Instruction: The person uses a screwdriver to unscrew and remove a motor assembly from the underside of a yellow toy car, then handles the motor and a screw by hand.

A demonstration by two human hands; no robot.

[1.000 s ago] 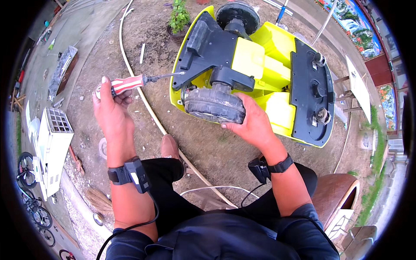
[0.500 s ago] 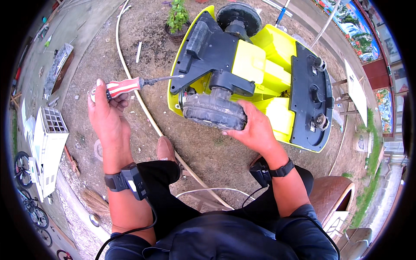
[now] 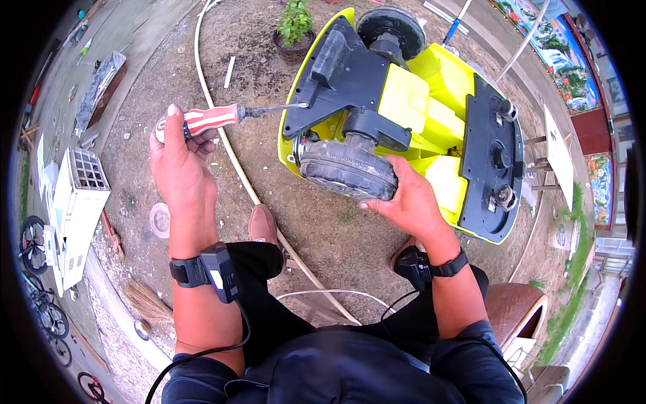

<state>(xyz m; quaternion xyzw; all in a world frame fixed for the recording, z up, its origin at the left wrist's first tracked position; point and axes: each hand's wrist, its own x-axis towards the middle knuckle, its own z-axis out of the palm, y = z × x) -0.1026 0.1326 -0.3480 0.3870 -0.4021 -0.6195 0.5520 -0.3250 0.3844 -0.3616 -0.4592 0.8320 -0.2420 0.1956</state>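
Note:
A yellow and black toy ride-on car (image 3: 404, 97) lies with its underside up in front of me. My left hand (image 3: 180, 161) is closed around the red-and-white handle of a screwdriver (image 3: 212, 118). Its shaft points right, and the tip overlaps the edge of the black underside panel (image 3: 331, 84); whether it touches cannot be told. My right hand (image 3: 416, 202) grips the right end of the near black wheel (image 3: 344, 170), thumb below and fingers partly hidden behind it. Another wheel (image 3: 390, 34) sticks up at the far side.
A pale hose (image 3: 233, 155) runs over the dirt between my feet. A potted plant (image 3: 294, 34) stands beyond the car. White box-shaped unit (image 3: 81, 202) and a straw broom (image 3: 147, 301) lie left. At right are a white-topped table (image 3: 558, 155) and a brown curved object (image 3: 515, 306).
The whole view has shifted, so the car, ground and both hands appear slightly farther right. Both grips are the same, and the screwdriver keeps nearly the same place over the panel.

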